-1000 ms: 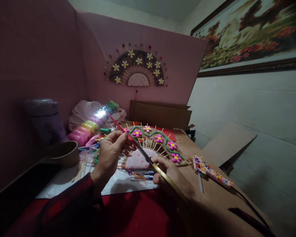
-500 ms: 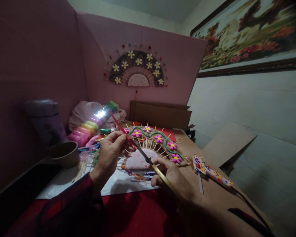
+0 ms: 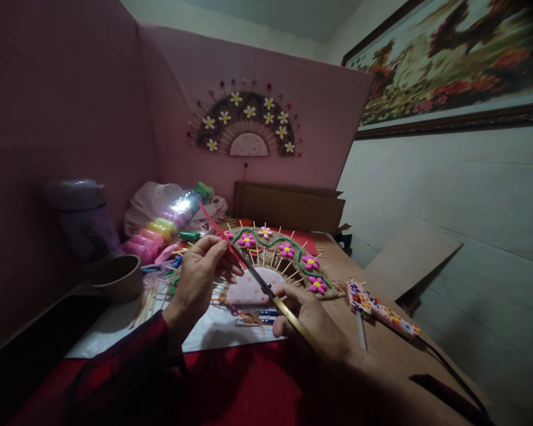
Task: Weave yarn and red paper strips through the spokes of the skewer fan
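We are gripping the scissors (image 3: pixel 262 280) by their golden handles in our right hand (image 3: pixel 308 319), blades pointing away from us and slanting left over the worktop (image 3: pixel 364 378). Our left hand (image 3: pixel 196 277) is pinching a narrow red strip (image 3: pixel 213 222) between thumb and fingers; the strip is tilting up and away, its lower end meeting the blades, though we cannot tell whether they are biting into it. Below our hands, a white sheet (image 3: pixel 115 334) is covering the worktop's near left part, and blue-handled tools (image 3: pixel 266 316) are lying on it just in front of the fan. To our right, a flowered glue gun (image 3: pixel 382 313) is resting near the worktop's right edge. A brown bowl (image 3: pixel 127 285) is standing by the sheet's left edge, with loose sticks (image 3: pixel 147 303) lying beside it. Beyond our hands, the twine-covered fan (image 3: pixel 254 290) is showing pink flowers and a wavy green line. Farther back, colourful packets (image 3: pixel 144 238) are leaning left of folded cardboard (image 3: pixel 284 207), while a second fan (image 3: pixel 249 109) is hanging on the pink panel (image 3: pixel 173 89) behind
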`<state>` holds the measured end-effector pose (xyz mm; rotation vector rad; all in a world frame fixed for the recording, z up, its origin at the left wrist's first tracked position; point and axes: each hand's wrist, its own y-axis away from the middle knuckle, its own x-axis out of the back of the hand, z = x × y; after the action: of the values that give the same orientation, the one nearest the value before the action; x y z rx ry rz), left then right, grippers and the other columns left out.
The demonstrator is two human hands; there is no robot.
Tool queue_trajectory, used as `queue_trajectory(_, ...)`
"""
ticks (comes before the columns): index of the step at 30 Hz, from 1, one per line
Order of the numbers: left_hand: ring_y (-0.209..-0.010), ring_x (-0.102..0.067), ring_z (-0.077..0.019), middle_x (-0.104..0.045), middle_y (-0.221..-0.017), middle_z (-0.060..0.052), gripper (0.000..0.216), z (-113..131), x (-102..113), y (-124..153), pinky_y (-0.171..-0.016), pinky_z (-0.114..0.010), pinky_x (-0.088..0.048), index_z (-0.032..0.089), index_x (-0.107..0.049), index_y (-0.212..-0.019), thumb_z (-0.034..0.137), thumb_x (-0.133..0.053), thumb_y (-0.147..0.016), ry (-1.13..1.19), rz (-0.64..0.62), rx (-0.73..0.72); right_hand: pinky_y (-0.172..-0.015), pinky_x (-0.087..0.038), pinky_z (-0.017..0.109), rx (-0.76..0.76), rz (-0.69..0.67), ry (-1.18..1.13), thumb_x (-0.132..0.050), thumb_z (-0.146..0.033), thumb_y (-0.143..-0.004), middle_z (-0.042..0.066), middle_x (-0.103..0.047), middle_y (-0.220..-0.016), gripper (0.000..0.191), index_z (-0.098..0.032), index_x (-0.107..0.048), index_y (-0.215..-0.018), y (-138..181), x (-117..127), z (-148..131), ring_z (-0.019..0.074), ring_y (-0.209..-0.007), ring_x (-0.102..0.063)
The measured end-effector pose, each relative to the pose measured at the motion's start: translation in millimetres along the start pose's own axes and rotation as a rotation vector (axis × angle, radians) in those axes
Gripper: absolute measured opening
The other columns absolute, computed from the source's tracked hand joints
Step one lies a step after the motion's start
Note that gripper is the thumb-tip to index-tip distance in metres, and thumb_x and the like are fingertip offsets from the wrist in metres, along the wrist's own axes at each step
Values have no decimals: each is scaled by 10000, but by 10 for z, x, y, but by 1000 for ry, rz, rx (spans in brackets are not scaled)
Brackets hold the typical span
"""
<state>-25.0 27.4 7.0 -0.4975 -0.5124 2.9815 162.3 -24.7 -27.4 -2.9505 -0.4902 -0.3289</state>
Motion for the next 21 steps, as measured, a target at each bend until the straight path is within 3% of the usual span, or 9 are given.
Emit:
queue_trajectory(6, -446, -588, -122, -609, -555, 13, 164, -18, -9, 15, -386, -189, -431, 166, -509, -716, 284, -597, -786, 10, -31, -4, -439, -253, 199, 75, -50, -55, -610, -734, -605, -55, -406, -613, 634, -170, -492, -870, -17, -1, 66, 62, -494, -328)
queue_trajectory(14, -434, -578, -131, -601, -551, 12, 170, -65, -16, 34, -371, -207, -435, 163, -517, -728, 299, -595, -793, -2, -71, 0, -499, -273, 203, 110, -64, -80, -648, -711, -589, -31, -436, -677, 635, -160, -493, -866, -43, 2, 109, 84, -585, -356)
queue_trajectory(21, -418, -564, -125, -591, -548, 14, 178, -74, -63, 67, -356, -206, -428, 161, -512, -719, 301, -594, -792, -7, -56, -11, -479, -240, 205, 102, -56, -61, -621, -747, -574, -44, -433, -646, 664, -161, -493, -859, -21, -9, 60, 75, -552, -334)
